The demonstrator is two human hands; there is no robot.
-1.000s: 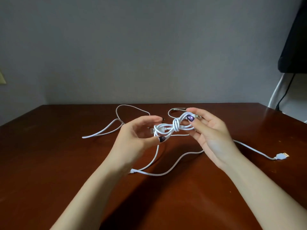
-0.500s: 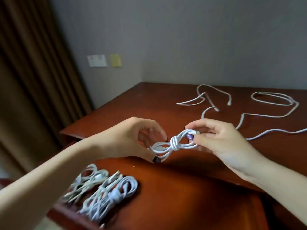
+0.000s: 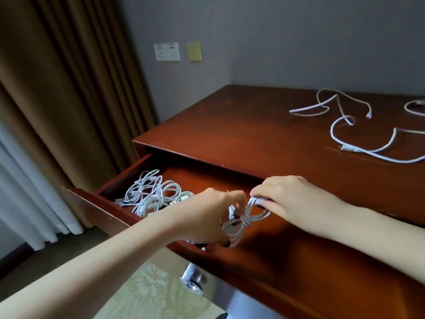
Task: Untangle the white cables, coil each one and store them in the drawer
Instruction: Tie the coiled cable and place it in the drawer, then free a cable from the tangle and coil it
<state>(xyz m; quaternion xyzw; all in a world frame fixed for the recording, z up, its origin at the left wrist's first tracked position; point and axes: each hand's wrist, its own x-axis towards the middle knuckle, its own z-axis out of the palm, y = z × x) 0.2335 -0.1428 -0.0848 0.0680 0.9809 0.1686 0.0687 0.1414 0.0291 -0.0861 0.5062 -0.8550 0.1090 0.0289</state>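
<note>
- A desk (image 3: 253, 125) of glossy reddish-brown wood stands in the room's corner.
- A plain grey wall (image 3: 299, 42) rises behind the desk.
- On the wall left of the desk, a white socket plate (image 3: 167, 51) sits beside a yellowish plate (image 3: 194, 52).
- A brown curtain (image 3: 57, 88) hangs farther left of the desk, with a pale sheer curtain (image 3: 25, 192) beyond it, lit by daylight.
- Pale patterned carpet (image 3: 147, 293) lies below the desk's front edge.

Two bare hands over an open wooden drawer (image 3: 101, 208). Left hand (image 3: 207, 217) & right hand (image 3: 292, 199) both hold one knotted coil of white cable (image 3: 247, 218). Pile of coiled cables (image 3: 151, 194) lies inside the drawer. Loose cables (image 3: 331, 134) sprawl on the table (image 3: 253, 125), upper right. Brown curtain (image 3: 57, 88) at left.
</note>
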